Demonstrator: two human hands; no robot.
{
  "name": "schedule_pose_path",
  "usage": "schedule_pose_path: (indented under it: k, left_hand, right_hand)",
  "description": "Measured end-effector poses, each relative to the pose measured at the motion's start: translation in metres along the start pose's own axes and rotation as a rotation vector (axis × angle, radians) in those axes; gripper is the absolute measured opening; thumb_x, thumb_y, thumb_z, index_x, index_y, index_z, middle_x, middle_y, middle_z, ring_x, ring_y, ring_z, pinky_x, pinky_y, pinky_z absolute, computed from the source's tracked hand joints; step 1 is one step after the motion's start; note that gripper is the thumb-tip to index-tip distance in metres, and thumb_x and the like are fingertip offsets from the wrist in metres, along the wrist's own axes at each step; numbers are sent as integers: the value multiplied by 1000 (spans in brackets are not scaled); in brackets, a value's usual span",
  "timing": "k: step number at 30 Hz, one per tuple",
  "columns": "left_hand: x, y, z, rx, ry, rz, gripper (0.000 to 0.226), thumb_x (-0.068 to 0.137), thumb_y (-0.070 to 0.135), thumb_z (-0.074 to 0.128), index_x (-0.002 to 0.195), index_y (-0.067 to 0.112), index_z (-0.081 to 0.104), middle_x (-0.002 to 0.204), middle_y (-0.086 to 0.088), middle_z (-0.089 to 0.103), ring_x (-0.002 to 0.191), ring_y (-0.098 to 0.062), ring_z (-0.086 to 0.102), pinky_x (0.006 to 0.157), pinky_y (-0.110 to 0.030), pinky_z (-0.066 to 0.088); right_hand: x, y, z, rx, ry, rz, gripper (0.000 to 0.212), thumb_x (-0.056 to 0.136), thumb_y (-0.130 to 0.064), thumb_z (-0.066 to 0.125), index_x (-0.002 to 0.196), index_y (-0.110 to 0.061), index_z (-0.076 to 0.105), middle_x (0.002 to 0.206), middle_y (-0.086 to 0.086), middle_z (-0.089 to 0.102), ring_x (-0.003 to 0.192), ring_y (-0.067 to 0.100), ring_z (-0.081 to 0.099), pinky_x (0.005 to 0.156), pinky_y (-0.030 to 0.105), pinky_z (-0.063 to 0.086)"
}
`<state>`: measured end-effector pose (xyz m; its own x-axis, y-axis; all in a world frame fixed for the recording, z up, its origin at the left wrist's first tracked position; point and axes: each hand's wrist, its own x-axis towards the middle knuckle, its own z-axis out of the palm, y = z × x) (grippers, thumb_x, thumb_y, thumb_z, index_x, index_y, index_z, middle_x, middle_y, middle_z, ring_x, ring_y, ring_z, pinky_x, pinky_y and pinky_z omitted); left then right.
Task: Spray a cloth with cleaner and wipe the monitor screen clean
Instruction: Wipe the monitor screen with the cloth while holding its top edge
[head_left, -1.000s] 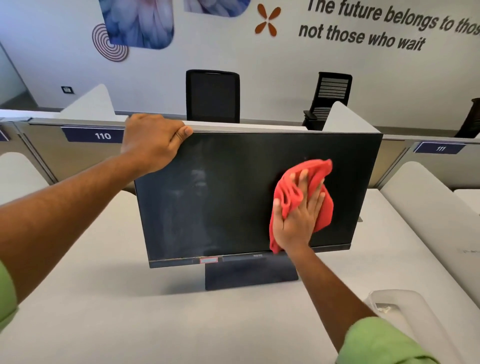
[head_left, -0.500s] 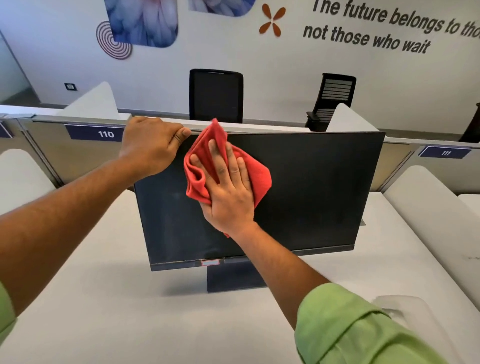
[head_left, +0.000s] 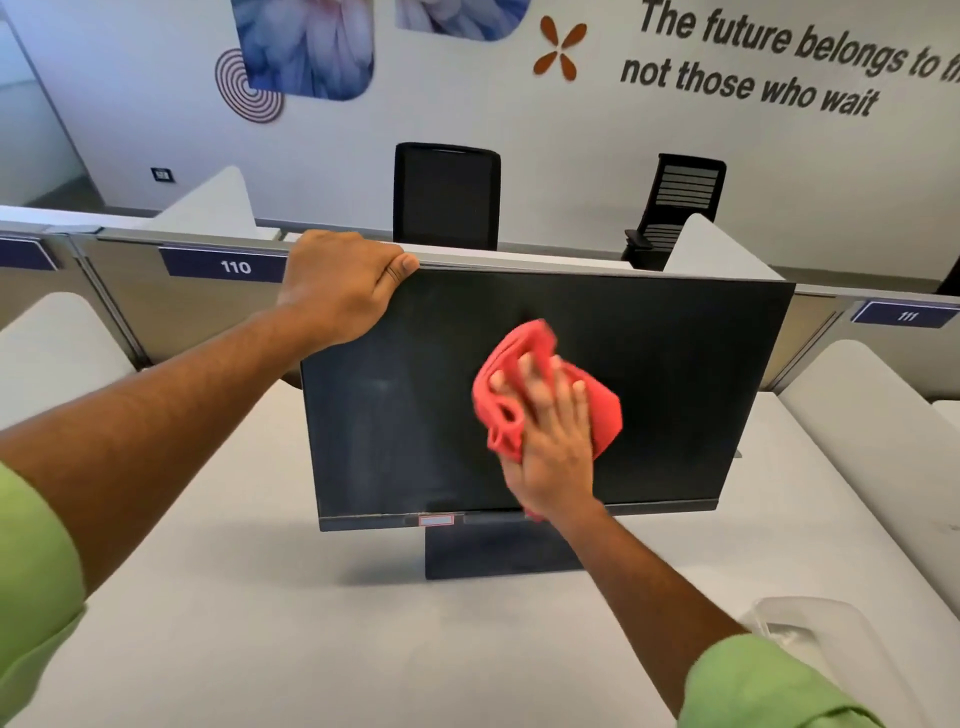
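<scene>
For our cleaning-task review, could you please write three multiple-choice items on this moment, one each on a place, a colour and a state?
1. Where does the left hand grip the monitor?
A. top left corner
B. base
C. right edge

2. What colour is the cloth?
A. blue
B. red
C. white

3. How does the right hand lie?
A. clenched, empty
B. idle on the desk
C. flat, pressing the cloth on the screen

Key: 1 A, its fingers curl over that corner; 2 B, plainly red against the dark screen; 3 C, its fingers are spread over the cloth.
</scene>
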<state>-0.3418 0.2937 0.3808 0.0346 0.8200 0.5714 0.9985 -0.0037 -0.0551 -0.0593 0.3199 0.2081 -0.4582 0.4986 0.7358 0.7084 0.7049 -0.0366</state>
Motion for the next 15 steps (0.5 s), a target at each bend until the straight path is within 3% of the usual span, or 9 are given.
schedule_pose_path:
  k: [3, 5, 9, 12, 15]
  left_hand:
    - [1, 3, -2, -13, -10, -14, 62, 104, 55, 22, 99, 19, 72, 79, -6, 63, 72, -20, 45, 70, -36, 31]
    - [2, 5, -3, -18, -9, -22, 60, 104, 55, 23, 98, 19, 72, 75, -1, 55, 72, -19, 45, 71, -36, 30]
    - [5, 7, -4, 17, -18, -26, 60, 103, 56, 22, 90, 20, 69, 71, -2, 51, 71, -21, 44, 71, -36, 29]
    - [5, 4, -1, 36, -1, -25, 60, 104, 55, 23, 88, 21, 70, 74, -9, 63, 69, -26, 46, 71, -37, 28]
    - [0, -4, 1, 4, -11, -1, 62, 104, 56, 19, 92, 23, 70, 81, -8, 66, 84, -31, 58, 77, -41, 37]
  right_hand:
    - [49, 9, -13, -21, 172, 265, 61, 107, -44, 46, 163, -21, 36, 174, 13, 21, 162, 41, 13, 129, 62, 14]
    - [85, 5, -20, -23, 240, 330, 60, 110, -47, 38, 164, -21, 32, 173, 15, 23, 162, 41, 13, 128, 63, 16]
    - [120, -36, -16, 8, 220, 191, 63, 108, -45, 46, 164, -20, 32, 173, 13, 26, 162, 41, 14, 128, 62, 15]
    - [117, -65, -6, -18, 156, 81, 63, 106, -45, 51, 163, -22, 36, 173, 11, 26, 163, 37, 11, 131, 57, 13]
    - [111, -70, -2, -36, 148, 49, 60, 108, -48, 46, 162, -22, 39, 173, 9, 27, 163, 35, 11, 131, 56, 14]
